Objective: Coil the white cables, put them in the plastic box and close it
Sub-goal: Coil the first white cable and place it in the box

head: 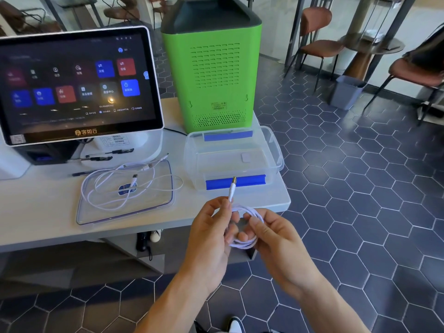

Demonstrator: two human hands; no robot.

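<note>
Both my hands hold one coiled white cable (247, 243) in front of the table's near right corner. My left hand (211, 231) pinches it near the plug, whose gold tip (234, 180) points up toward the box. My right hand (271, 234) grips the coil's right side. The clear plastic box (276, 150) with blue latches stands open on the table's right end, holding a small white piece. Its clear lid (101, 212) lies flat to the left, with loose white cables (108, 203) sprawled over it.
A touchscreen terminal (77, 85) stands at the back left, with pens (96, 159) on its base. A green machine (213, 68) stands behind the box. The white table (36, 212) ends just right of the box. Chairs and a grey bin (346, 92) stand on the tiled floor.
</note>
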